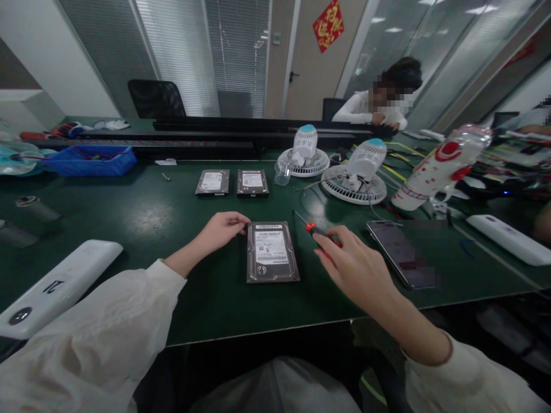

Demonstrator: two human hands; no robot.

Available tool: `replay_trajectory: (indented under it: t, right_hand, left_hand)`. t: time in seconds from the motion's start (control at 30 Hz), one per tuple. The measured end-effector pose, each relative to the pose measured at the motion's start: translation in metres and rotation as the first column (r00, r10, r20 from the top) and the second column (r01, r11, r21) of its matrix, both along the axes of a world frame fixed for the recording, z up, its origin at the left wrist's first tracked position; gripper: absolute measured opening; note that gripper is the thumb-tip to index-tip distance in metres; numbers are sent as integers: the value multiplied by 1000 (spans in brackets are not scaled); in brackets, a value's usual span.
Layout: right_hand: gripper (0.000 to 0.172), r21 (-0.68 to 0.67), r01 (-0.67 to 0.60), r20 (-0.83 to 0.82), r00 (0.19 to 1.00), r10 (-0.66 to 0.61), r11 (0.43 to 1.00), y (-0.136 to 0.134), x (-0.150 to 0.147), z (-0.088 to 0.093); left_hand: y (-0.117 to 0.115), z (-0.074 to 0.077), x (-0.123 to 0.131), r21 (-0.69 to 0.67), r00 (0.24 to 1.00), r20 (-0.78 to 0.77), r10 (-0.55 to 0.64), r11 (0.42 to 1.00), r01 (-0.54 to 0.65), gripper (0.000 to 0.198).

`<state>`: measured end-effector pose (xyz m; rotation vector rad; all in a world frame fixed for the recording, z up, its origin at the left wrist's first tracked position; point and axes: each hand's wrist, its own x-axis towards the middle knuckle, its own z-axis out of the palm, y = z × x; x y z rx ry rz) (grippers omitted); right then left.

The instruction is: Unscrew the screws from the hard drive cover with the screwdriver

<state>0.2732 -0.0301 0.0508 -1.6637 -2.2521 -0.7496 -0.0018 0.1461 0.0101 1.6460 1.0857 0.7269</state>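
A silver hard drive (272, 252) with a white label lies flat on the green table in front of me. My left hand (229, 223) is at its upper left corner, fingers bent together against the edge; the fingertips are partly hidden. To the right of the drive, my right hand (344, 252) is closed around the red and black handle of a screwdriver (310, 227). Its thin shaft points up and left, apart from the drive. Farther back, two more hard drives, one on the left (212, 182) and one on the right (252, 182), lie side by side.
Two white fans (303, 163) (355, 186) and a clear cup (282, 173) stand behind. A phone (400, 252), a patterned bottle (434, 172) and cables are to the right. A blue tray (92, 162) and white power bank (64, 287) are left. Across the table sits a person (365, 109).
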Motion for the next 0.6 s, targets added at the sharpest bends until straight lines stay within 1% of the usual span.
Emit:
replay_trajectory:
  t: [0.1, 0.2, 0.27, 0.4, 0.47, 0.5, 0.53, 0.57, 0.6]
  right_hand:
    - [19, -29, -15, -33, 999, 14, 999, -14, -1, -19]
    - [14, -30, -41, -138, 990, 37, 999, -19, -2, -28]
    - [13, -42, -35, -179, 984, 27, 999, -20, -3, -28]
    - [14, -109, 25, -163, 986, -42, 994, -20, -6, -24]
    - [18, -116, 2, -217, 976, -27, 993, -20, -7, -22]
    - [21, -101, -23, -284, 959, -6, 995, -20, -7, -21]
    - [24, -78, -51, -381, 924, 18, 996, -20, -8, -21]
    - [27, -61, -80, -507, 861, 38, 995, -20, -10, -20]
    - [30, -56, -116, -652, 756, 52, 992, -21, -12, -19]
  left_hand:
    - [-1, 1, 1, -3, 1000, -2, 11, 1000, -11, 14]
    - [-2, 2, 2, -13, 1000, -6, 25, 1000, -25, 12]
    - [-3, 2, 2, -22, 999, -8, 35, 999, -35, 13]
    - [0, 0, 0, -46, 998, 1, 58, 997, -58, 16]
    - [2, -1, -2, -67, 997, 20, 75, 995, -74, 15]
    - [2, 0, -4, -82, 996, 35, 88, 993, -85, 15]
    - [1, 1, -6, -100, 993, 53, 106, 990, -100, 15]
    - [-2, 4, -8, -119, 989, 73, 126, 986, -117, 16]
    - [-7, 8, -11, -141, 984, 95, 148, 981, -134, 19]
